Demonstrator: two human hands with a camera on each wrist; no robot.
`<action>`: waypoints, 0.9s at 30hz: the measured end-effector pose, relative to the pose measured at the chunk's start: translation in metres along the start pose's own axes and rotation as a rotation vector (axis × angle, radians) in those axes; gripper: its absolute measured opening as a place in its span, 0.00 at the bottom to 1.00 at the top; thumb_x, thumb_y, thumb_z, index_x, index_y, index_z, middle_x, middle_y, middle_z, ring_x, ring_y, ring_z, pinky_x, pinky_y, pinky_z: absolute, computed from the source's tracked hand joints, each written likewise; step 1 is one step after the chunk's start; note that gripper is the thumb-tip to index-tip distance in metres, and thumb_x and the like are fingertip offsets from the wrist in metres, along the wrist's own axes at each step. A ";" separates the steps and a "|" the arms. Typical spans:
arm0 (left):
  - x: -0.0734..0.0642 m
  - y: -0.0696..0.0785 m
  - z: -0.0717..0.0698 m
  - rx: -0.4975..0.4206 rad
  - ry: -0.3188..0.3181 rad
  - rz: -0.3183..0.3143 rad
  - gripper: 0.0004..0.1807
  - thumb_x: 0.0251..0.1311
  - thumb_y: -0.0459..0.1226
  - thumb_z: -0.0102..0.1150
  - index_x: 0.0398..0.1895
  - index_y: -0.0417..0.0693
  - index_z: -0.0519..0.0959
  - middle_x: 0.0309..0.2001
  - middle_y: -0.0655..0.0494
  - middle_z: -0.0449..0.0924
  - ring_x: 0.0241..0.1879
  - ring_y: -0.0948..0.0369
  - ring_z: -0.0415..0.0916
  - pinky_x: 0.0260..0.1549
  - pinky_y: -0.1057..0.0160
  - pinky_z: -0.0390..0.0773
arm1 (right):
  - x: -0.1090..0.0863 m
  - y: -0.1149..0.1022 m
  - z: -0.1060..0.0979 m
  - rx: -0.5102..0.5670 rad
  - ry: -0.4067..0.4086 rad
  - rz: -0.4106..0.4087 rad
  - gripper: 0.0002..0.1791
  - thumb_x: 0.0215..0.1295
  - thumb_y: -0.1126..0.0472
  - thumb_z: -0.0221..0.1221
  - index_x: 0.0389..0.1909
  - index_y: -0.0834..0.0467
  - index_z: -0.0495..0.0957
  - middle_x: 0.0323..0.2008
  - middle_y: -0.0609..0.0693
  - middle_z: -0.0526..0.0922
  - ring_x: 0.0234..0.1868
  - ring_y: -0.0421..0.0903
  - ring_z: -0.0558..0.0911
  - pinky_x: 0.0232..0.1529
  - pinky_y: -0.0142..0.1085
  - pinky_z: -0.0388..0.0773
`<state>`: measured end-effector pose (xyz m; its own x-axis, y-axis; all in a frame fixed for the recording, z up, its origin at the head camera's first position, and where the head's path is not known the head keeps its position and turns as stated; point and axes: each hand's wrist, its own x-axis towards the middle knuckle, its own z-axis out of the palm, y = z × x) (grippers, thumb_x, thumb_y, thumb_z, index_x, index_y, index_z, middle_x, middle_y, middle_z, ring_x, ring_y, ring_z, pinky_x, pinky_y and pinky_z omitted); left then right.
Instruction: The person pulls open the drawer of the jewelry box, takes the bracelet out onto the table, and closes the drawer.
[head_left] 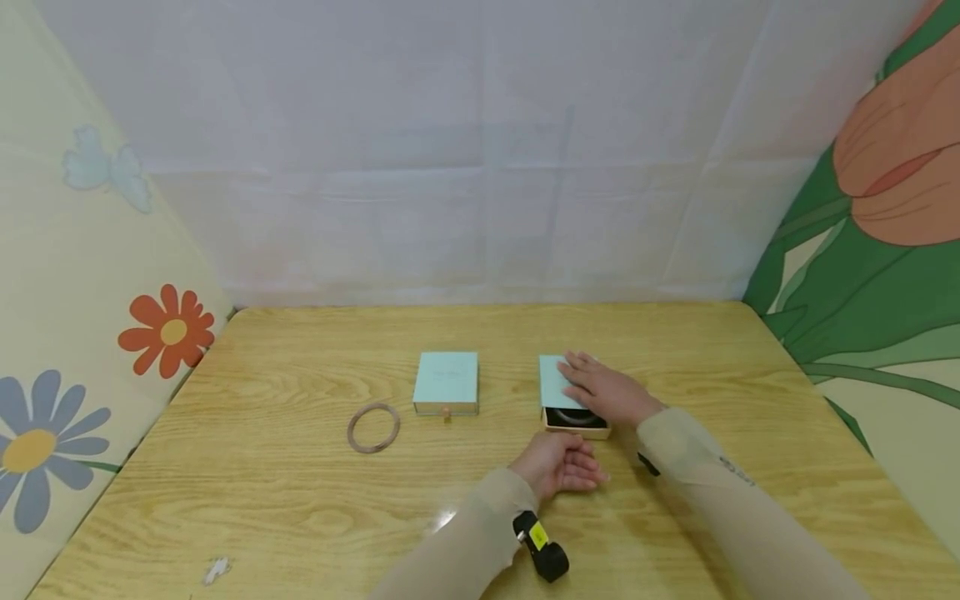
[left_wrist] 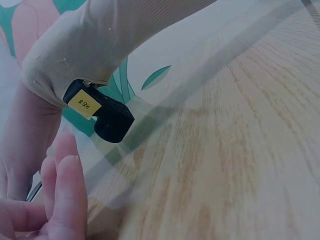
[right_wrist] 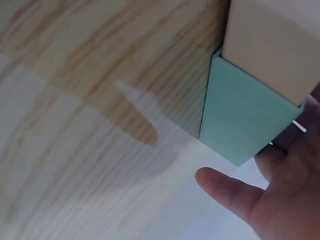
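Note:
A light blue drawer-style jewelry box [head_left: 553,385] stands right of centre with its cream drawer [head_left: 577,432] partly slid out. Inside, on black lining, lies a dark bangle [head_left: 576,421], partly covered. My right hand [head_left: 609,393] rests on the box top, fingers spread; in the right wrist view its thumb [right_wrist: 230,192] stands straight, apart from the box's side [right_wrist: 245,110]. My left hand [head_left: 561,468] is just in front of the drawer, its fingers loosely extended and holding nothing. In the left wrist view those fingers [left_wrist: 69,195] show at the lower left.
A second light blue box [head_left: 447,379], drawer closed, with a small tab at its front, sits to the left. Beside it a brownish bangle [head_left: 373,428] lies flat on the wooden table [head_left: 300,492]. A small white scrap [head_left: 217,570] is near the front left.

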<state>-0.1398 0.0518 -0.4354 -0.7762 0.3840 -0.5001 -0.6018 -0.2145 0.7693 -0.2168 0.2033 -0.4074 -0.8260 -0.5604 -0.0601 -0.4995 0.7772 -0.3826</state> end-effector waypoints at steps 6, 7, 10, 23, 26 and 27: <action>-0.001 -0.002 -0.001 0.003 -0.014 -0.010 0.13 0.71 0.33 0.44 0.31 0.40 0.78 0.18 0.54 0.78 0.34 0.51 0.85 0.30 0.62 0.83 | 0.000 0.002 0.002 0.000 0.006 -0.006 0.29 0.76 0.55 0.47 0.70 0.67 0.59 0.72 0.67 0.53 0.72 0.66 0.51 0.68 0.59 0.51; -0.001 -0.002 -0.001 0.003 -0.018 -0.011 0.13 0.71 0.33 0.44 0.31 0.40 0.78 0.18 0.54 0.78 0.33 0.51 0.85 0.30 0.63 0.83 | 0.000 0.002 0.002 0.000 0.006 -0.007 0.29 0.76 0.55 0.47 0.70 0.67 0.59 0.72 0.67 0.53 0.72 0.66 0.51 0.68 0.59 0.51; -0.002 -0.002 -0.001 0.003 -0.025 -0.012 0.13 0.71 0.33 0.44 0.29 0.42 0.78 0.19 0.55 0.78 0.31 0.54 0.85 0.28 0.64 0.83 | 0.000 0.001 0.001 0.003 0.006 -0.012 0.29 0.76 0.55 0.47 0.70 0.68 0.59 0.71 0.68 0.53 0.72 0.67 0.51 0.68 0.59 0.51; -0.005 -0.003 -0.001 0.003 -0.022 -0.012 0.13 0.70 0.32 0.45 0.29 0.42 0.78 0.17 0.56 0.77 0.30 0.54 0.85 0.28 0.63 0.83 | 0.000 0.000 0.000 0.006 0.005 -0.011 0.29 0.76 0.55 0.47 0.70 0.67 0.59 0.72 0.67 0.53 0.72 0.67 0.50 0.68 0.60 0.51; -0.004 -0.003 -0.002 0.001 -0.026 -0.015 0.13 0.71 0.33 0.44 0.29 0.42 0.78 0.17 0.56 0.77 0.29 0.56 0.84 0.27 0.63 0.83 | 0.000 0.000 0.000 0.006 0.006 -0.018 0.29 0.77 0.53 0.47 0.70 0.68 0.59 0.71 0.68 0.54 0.72 0.67 0.50 0.68 0.60 0.51; -0.004 -0.003 -0.002 0.000 -0.026 -0.016 0.13 0.71 0.33 0.44 0.29 0.43 0.78 0.17 0.56 0.77 0.29 0.56 0.84 0.27 0.63 0.83 | 0.000 0.000 0.000 0.009 0.005 -0.017 0.29 0.77 0.53 0.47 0.70 0.68 0.59 0.71 0.68 0.54 0.72 0.67 0.50 0.68 0.60 0.51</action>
<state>-0.1353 0.0496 -0.4368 -0.7612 0.4110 -0.5017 -0.6140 -0.2079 0.7614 -0.2169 0.2029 -0.4070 -0.8187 -0.5721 -0.0485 -0.5112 0.7648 -0.3922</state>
